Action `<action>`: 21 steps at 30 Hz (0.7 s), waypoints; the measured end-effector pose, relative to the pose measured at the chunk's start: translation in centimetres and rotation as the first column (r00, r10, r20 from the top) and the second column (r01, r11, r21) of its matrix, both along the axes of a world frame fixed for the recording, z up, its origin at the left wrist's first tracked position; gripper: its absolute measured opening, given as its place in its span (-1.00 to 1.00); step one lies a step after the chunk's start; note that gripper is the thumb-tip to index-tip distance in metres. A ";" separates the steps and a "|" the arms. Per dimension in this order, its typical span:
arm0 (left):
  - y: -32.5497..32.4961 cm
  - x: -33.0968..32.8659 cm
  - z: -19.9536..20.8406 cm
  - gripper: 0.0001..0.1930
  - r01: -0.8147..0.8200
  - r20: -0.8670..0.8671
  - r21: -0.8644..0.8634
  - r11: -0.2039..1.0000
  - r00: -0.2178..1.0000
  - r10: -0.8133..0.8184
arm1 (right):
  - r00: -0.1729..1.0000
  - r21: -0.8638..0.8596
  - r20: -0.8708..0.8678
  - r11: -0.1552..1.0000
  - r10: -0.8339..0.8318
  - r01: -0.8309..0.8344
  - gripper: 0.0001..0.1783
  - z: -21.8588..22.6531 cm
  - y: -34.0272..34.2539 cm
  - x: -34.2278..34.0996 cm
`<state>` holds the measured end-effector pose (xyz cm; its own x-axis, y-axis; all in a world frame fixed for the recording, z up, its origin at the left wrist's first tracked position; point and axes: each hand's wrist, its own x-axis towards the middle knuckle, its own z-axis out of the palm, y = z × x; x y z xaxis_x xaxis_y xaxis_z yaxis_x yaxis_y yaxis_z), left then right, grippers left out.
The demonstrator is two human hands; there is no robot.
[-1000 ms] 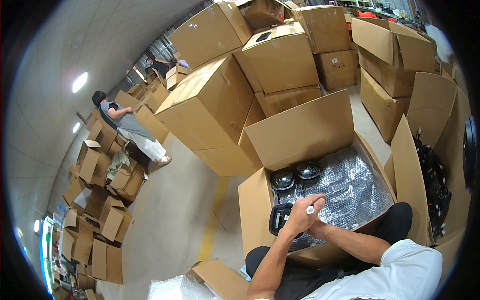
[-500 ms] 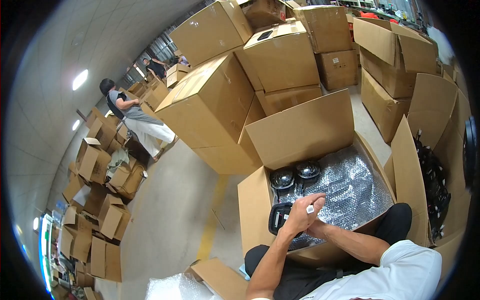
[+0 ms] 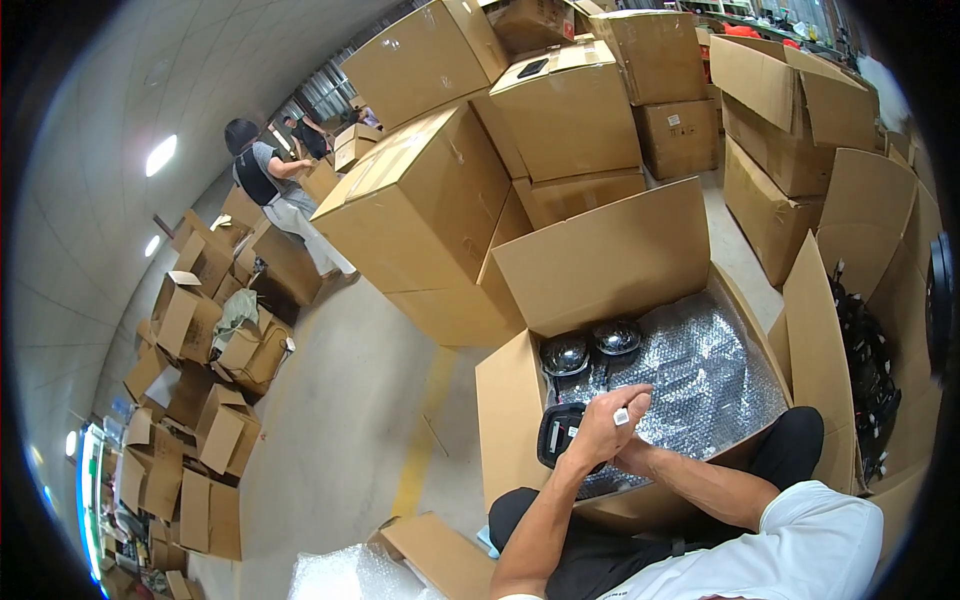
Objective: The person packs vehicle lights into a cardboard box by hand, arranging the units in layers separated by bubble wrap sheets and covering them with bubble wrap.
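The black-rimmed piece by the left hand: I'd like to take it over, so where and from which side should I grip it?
Probably take the black-rimmed piece by the left stretch of its rim, from above-left: that curved edge lies exposed, while the left hand partly covers its right side.

No txt legible; lbl (image 3: 674, 120) on ctn (image 3: 680, 148) too sml.
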<state>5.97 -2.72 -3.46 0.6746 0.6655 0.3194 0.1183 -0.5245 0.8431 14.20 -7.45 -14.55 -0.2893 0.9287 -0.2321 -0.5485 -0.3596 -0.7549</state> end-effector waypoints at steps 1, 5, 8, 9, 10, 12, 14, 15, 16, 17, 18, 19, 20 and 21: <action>0.0 0.0 -0.1 -0.59 0.004 -0.005 0.018 1.000 1.000 -0.004 | 1.000 -0.002 -0.011 1.000 -0.006 0.006 -0.82 0.6 -0.2 0.0; 0.1 0.1 -0.1 -0.58 0.007 0.019 0.016 1.000 1.000 -0.008 | 0.998 0.034 0.023 0.998 0.059 -0.060 -0.75 -1.0 0.1 0.5; 0.1 0.0 0.3 -0.53 -0.049 0.057 -0.040 0.998 0.997 0.051 | 0.984 -0.046 -0.018 0.983 0.175 -0.176 -0.61 0.2 -0.3 0.5; 0.1 -0.2 0.5 -0.53 -0.067 0.088 -0.052 0.996 0.994 0.071 | 0.984 -0.047 -0.017 0.983 0.179 -0.180 -0.61 -0.2 0.0 0.5; -0.1 -0.1 0.6 -0.53 -0.074 0.119 -0.068 0.995 0.989 0.082 | 0.957 -0.023 -0.119 0.963 0.263 -0.268 -0.52 -0.5 0.2 0.6; -0.2 0.1 0.4 -0.52 -0.071 0.152 -0.036 0.997 0.985 0.075 | 0.915 0.007 -0.220 0.939 0.338 -0.345 -0.44 -1.2 0.0 1.0; -0.2 -0.1 0.8 -0.51 -0.078 0.196 -0.006 0.997 0.977 0.078 | 0.888 0.106 -0.244 0.921 0.390 -0.376 -0.40 -0.7 0.0 1.0; -0.1 -0.2 0.7 -0.51 -0.077 0.194 -0.006 0.997 0.978 0.077 | 0.887 0.106 -0.247 0.921 0.390 -0.375 -0.40 -0.6 0.1 0.9; 0.0 -0.2 0.6 -0.51 -0.085 0.220 0.016 0.996 0.972 0.080 | 0.878 0.079 -0.271 0.918 0.395 -0.389 -0.39 -0.4 0.1 1.0; 0.0 -0.2 0.6 -0.51 -0.094 0.247 0.038 0.995 0.966 0.082 | 0.868 0.051 -0.296 0.914 0.399 -0.403 -0.39 -0.3 0.2 1.0; 0.1 -0.2 0.5 -0.51 -0.096 0.248 0.038 0.995 0.965 0.084 | 0.867 0.051 -0.295 0.913 0.401 -0.405 -0.39 -0.4 0.3 1.0; 0.0 -0.3 0.7 -0.51 -0.101 0.242 0.022 0.995 0.966 0.093 | 0.862 0.065 -0.318 0.916 0.394 -0.395 -0.41 -0.5 0.4 0.9; 0.0 -0.3 0.9 -0.51 -0.106 0.236 0.007 0.994 0.966 0.102 | 0.857 0.080 -0.339 0.919 0.388 -0.385 -0.42 -0.6 0.5 0.8; 0.1 -0.2 0.9 -0.51 -0.109 0.237 0.006 0.994 0.966 0.105 | 0.856 0.078 -0.339 0.918 0.390 -0.388 -0.42 -0.6 0.5 0.9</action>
